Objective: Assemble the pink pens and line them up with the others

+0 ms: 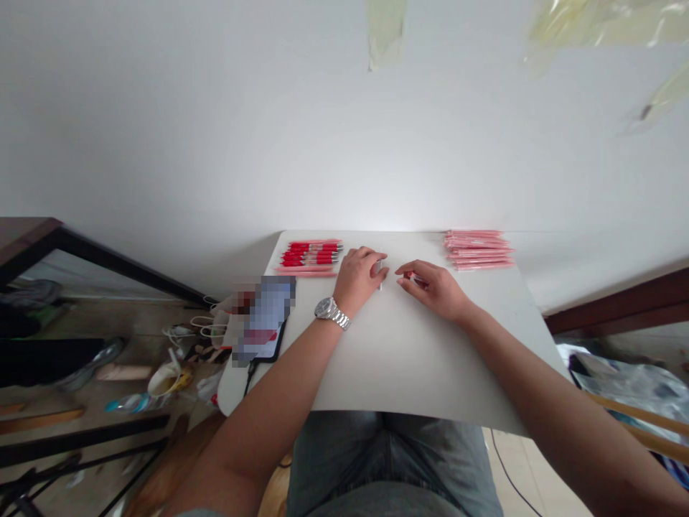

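Note:
My left hand (362, 274), with a metal watch on its wrist, is over the middle of the white table. Its thumb and fingers curl around a thin, whitish, see-through stick (381, 276), which stands nearly in line with my view. A short gap to the right, my right hand (433, 287) is curled with a small red piece (410, 275) between thumb and fingers; most of that piece is hidden. Just left of my left hand lie several red pens (312, 255) with dark tips, side by side, with pink sticks (306, 272) along their near side.
A pile of pink sticks (479, 250) lies at the table's back right. A phone (269, 319) with a cable rests on the left edge of the table (409, 373). Behind rises a white wall (334, 129). Clutter, including a cup (164, 379), stands on the floor at left.

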Demonstrator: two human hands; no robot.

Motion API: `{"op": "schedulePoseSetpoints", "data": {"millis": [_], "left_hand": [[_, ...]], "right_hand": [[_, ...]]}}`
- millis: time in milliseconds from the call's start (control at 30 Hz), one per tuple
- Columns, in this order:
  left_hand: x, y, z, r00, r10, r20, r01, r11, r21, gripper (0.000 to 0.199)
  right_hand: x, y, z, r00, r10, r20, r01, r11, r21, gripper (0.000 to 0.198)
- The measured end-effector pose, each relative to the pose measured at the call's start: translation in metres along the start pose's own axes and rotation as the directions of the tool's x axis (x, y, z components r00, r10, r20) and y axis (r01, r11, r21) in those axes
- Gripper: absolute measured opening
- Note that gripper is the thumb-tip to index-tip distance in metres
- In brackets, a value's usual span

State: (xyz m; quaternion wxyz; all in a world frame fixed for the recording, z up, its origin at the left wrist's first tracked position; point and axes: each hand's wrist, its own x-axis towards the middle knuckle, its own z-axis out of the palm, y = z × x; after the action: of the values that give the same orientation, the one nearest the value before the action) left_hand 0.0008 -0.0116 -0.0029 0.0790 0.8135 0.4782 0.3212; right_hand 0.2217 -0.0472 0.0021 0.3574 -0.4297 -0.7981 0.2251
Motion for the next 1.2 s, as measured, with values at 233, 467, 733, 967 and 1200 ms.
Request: {"op": "schedulePoseSetpoints", "data": {"millis": [233, 467, 733, 967, 1200], "left_hand": [[-0.0006, 0.0000, 0.0003, 0.999, 0.007, 0.039, -0.007, 1.000, 0.014, 0.028], [-0.0012, 0.0008, 0.0008, 0.998, 0.000, 0.057, 0.001, 1.000, -0.016, 0.028], [-0.0018, 0.0006, 0.0001, 0.998, -0.004, 0.061, 0.006, 1.000, -0.030, 0.030], [-0.0010, -0.0010, 0.0018, 1.000, 0.001, 0.032, 0.001, 0.998, -0.059, 0.031], [-0.0005, 0.0021, -0.0014, 1.000, -0.012, 0.005, 0.013, 0.998, -0.067, 0.030]], "right_hand": [[0.0005, 0.0015, 0.0005, 1.000, -0.003, 0.005, 0.003, 1.000, -0.003, 0.024], [0.0004, 0.0007, 0.0002, 1.000, -0.003, 0.004, 0.003, 1.000, 0.000, 0.024], [0.0003, 0.0033, 0.0008, 1.000, 0.007, 0.008, -0.007, 1.000, -0.004, 0.028], [0.0003, 0.0005, -0.0004, 1.000, 0.010, 0.003, -0.010, 1.000, -0.011, 0.030], [0.0000, 0.0043, 0.0009, 1.000, 0.024, 0.002, -0.024, 1.000, -0.009, 0.028]]}}
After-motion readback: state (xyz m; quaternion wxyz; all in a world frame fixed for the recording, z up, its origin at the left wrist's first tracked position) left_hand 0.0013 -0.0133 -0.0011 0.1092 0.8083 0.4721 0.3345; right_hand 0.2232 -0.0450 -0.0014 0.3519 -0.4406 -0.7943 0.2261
